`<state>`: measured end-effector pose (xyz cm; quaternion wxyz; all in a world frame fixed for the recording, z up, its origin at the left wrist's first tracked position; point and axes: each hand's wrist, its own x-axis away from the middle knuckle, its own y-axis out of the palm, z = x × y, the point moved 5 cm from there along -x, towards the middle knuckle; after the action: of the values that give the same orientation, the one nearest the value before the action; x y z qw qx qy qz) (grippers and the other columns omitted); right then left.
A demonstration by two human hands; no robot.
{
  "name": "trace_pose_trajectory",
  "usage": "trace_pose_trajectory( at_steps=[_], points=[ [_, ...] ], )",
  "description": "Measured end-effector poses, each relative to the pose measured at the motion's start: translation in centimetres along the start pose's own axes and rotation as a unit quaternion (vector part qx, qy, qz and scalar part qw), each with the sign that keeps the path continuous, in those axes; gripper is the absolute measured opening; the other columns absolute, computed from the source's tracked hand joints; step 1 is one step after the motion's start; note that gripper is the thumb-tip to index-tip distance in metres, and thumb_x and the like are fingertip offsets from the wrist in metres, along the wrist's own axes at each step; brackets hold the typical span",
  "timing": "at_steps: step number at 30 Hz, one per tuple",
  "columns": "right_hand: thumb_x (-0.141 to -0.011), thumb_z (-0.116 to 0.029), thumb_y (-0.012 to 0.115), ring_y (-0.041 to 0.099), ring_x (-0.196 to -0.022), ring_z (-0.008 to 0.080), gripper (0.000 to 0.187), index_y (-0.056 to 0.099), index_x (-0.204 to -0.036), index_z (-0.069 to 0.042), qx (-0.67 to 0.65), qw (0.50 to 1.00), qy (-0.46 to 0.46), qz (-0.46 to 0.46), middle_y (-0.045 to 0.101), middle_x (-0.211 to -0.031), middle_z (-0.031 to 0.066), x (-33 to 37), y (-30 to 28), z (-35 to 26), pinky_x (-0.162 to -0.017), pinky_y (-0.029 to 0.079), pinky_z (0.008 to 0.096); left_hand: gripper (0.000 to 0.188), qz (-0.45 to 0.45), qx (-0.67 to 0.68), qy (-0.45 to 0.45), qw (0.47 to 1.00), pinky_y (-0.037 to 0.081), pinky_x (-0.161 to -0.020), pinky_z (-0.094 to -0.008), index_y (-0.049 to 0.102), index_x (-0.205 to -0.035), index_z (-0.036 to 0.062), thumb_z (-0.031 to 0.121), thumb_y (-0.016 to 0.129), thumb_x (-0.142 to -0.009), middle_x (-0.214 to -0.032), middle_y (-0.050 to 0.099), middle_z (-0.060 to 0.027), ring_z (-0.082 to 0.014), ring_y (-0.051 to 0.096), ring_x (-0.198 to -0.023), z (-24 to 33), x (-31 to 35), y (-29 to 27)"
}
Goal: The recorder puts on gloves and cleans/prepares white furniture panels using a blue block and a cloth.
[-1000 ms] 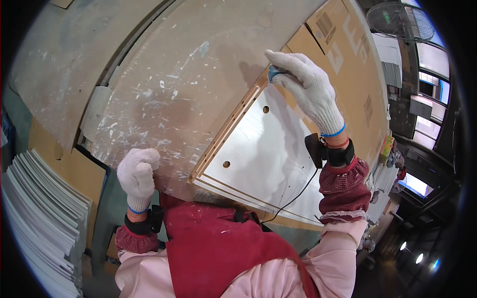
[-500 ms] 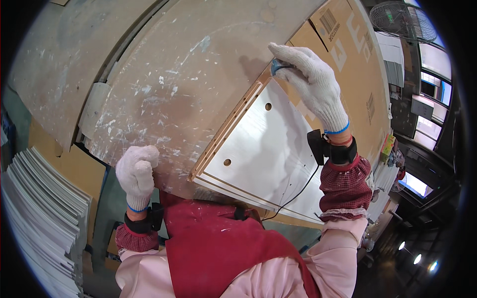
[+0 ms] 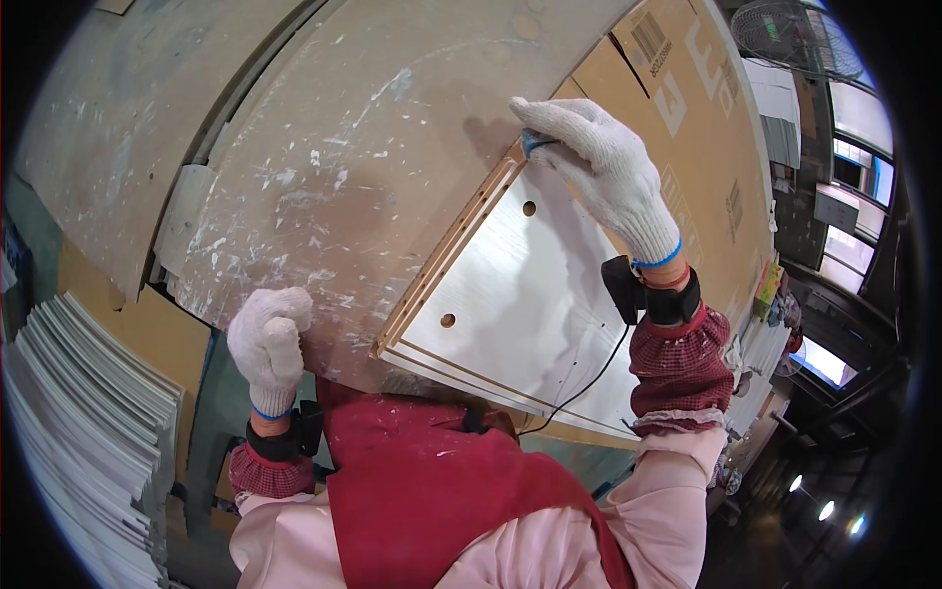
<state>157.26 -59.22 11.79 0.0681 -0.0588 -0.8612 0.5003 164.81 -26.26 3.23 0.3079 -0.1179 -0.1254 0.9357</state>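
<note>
White panels point(image 3: 491, 285) lie stacked at the table's near edge, with round holes in the top one and brown, drilled long edges. At their far corner my right hand point(image 3: 608, 167), in a white knit glove, is closed on a small blue pad; only a bit of this blue pad point(image 3: 536, 144) shows, pressed at the panel edge, and its exact kind is unclear. My left hand point(image 3: 269, 339), gloved too, is curled by the table's near edge, left of the panels and apart from them. Whatever its fingers might hold is hidden.
The worn, paint-flecked tabletop point(image 3: 324, 196) spreads to the left and ahead. Brown cardboard point(image 3: 687, 128) lies at the right, beside the panels. A tall stack of white boards point(image 3: 88, 432) stands at the lower left. A fan point(image 3: 795, 39) is at the far right.
My right hand has moved slightly left and down with the blue pad, in toward the panels' far corner. My left hand has hardly moved.
</note>
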Motion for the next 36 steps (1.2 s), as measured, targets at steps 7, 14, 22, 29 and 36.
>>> trace_pose_trajectory(
  at_steps=[7, 14, 22, 29, 36],
  points=[
    [-0.080, -0.002, 0.067, 0.063, -0.090, 0.0166, 0.042, 0.061, -0.120, -0.010, -0.082, 0.994, 0.042, 0.066, 0.064, -0.102, 0.0073, 0.8, -0.6, 1.1, -0.079, 0.053, 0.0271, 0.038, -0.001, -0.015, -0.004, 1.000, 0.045, -0.057, -0.0318, 0.063, -0.081, -0.0011, 0.030, 0.046, -0.094, -0.075, 0.062, -0.0120, -0.0247, 0.059, -0.064, 0.3, -0.2, 0.0],
    [-0.079, -0.003, 0.067, 0.064, -0.087, 0.0175, 0.039, 0.061, -0.118, -0.007, -0.112, 0.991, 0.039, 0.064, 0.064, -0.097, 0.0083, 1.2, 0.0, 1.2, -0.077, 0.053, 0.0268, 0.038, -0.003, -0.014, -0.020, 1.000, 0.045, -0.058, -0.0315, 0.063, -0.082, -0.0016, 0.030, 0.046, -0.092, -0.075, 0.062, -0.0123, -0.0246, 0.059, -0.064, 0.0, 0.0, 0.1],
    [-0.080, -0.003, 0.066, 0.064, -0.089, 0.0163, 0.040, 0.060, -0.120, -0.005, -0.154, 0.980, 0.085, 0.092, 0.064, -0.099, 0.0085, 1.6, -0.5, 1.9, -0.081, 0.051, 0.0264, 0.039, -0.004, -0.013, -0.020, 1.000, 0.044, -0.057, -0.0316, 0.063, -0.082, -0.0020, 0.031, 0.046, -0.093, -0.074, 0.061, -0.0120, -0.0249, 0.058, -0.063, 0.0, 0.0, 0.2],
    [-0.085, -0.006, 0.063, 0.062, -0.097, 0.0136, 0.039, 0.058, -0.123, -0.002, -0.272, 0.935, 0.189, 0.128, 0.065, -0.106, 0.0065, 2.4, -1.5, 3.6, -0.090, 0.048, 0.0264, 0.041, 0.000, -0.032, -0.025, 0.999, 0.044, -0.057, -0.0320, 0.063, -0.083, -0.0019, 0.032, 0.044, -0.095, -0.073, 0.060, -0.0122, -0.0248, 0.057, -0.062, 0.2, 0.1, 0.1],
    [-0.083, -0.009, 0.065, 0.063, -0.096, 0.0147, 0.038, 0.060, -0.120, -0.003, -0.234, 0.948, 0.183, 0.118, 0.065, -0.107, 0.0084, 2.7, -0.5, 3.1, -0.087, 0.049, 0.0262, 0.040, 0.006, -0.026, -0.033, 0.999, 0.043, -0.056, -0.0311, 0.062, -0.082, -0.0017, 0.032, 0.044, -0.095, -0.069, 0.059, -0.0105, -0.0237, 0.056, -0.061, 0.1, 0.2, 0.2]
  ],
)
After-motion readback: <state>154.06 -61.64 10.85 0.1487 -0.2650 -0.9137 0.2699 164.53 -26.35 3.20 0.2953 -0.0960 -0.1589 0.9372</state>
